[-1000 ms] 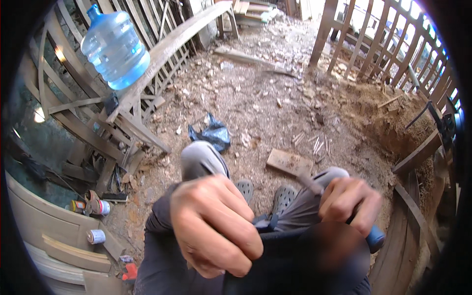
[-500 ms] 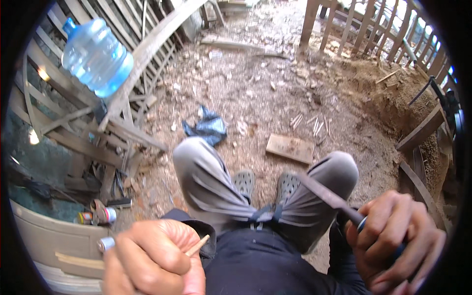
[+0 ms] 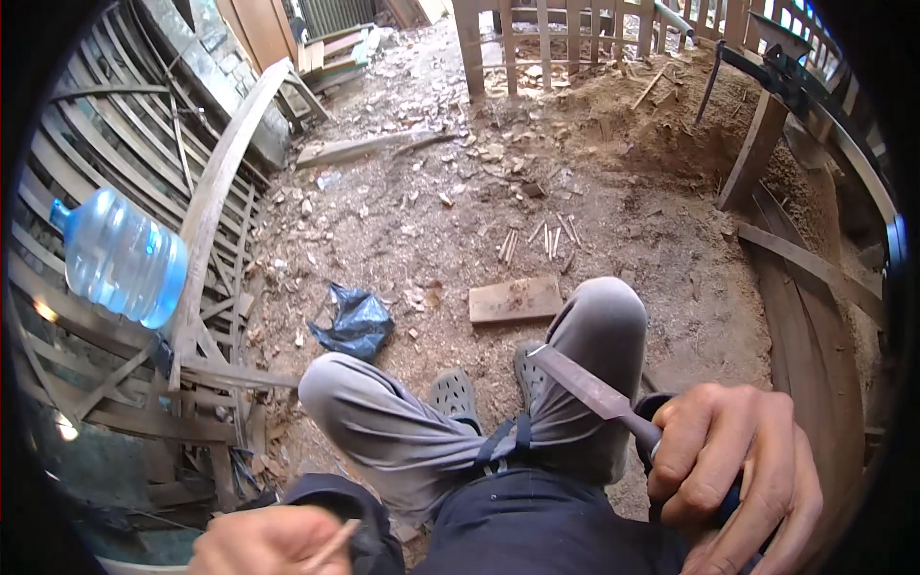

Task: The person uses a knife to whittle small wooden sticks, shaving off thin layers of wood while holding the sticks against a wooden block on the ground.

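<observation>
My right hand point(image 3: 733, 460) grips a chisel point(image 3: 585, 381) by its handle, the flat metal blade angled up and leftward across my right knee. Low at the bottom edge, my left hand point(image 3: 264, 541), partly cut off, pinches a thin pale wooden stick point(image 3: 335, 539). My knees in grey trousers and both grey clogs point(image 3: 450, 393) are below me. On the littered dirt ahead lie a short wooden block point(image 3: 516, 300) and several slim sticks point(image 3: 551, 240).
A large blue water jug point(image 3: 125, 259) stands on a wooden bench point(image 3: 220, 163) at left, beside slatted frames. A crumpled blue bag point(image 3: 350, 321) lies on the ground. A slatted fence point(image 3: 575, 38) is at the back, a sawdust mound point(image 3: 652, 125) and boards point(image 3: 805, 316) at right.
The view has swung slightly. My two hands have drawn down and apart; the left is now lower at the bottom edge. The chisel blade shows more fully over my right knee.
</observation>
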A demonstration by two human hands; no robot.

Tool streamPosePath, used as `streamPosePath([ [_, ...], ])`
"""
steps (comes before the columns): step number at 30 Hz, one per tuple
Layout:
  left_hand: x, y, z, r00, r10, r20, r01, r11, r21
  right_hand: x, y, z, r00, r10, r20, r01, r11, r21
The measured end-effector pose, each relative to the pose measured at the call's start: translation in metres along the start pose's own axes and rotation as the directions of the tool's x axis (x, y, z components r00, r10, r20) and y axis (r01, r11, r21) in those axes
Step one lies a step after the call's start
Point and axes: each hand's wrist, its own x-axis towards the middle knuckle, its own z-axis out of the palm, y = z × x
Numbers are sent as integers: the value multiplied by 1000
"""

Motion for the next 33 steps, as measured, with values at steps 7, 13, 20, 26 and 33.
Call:
streamPosePath([
  [7, -64, -35, 9, 736, -483, 475, 647, 708, -282, -12, -8, 14, 973, -226, -39, 217, 962, -165],
  [13, -89, -55, 30, 702, -425, 572, 712, 389, -585, 19, -15, 20, 923, -361, -131, 235, 801, -551],
  [20, -78, -64, 17, 598, -441, 669, 796, 429, -428, 24, -15, 23, 894, -443, -65, 301, 701, -646],
  [26, -87, -77, 38, 614, -314, 724, 788, 287, -544, 30, -19, 29, 857, -512, -53, 330, 626, -707],
  [33, -85, -77, 26, 524, -293, 800, 833, 373, -409, 33, -11, 38, 805, -587, -82, 319, 546, -775],
])
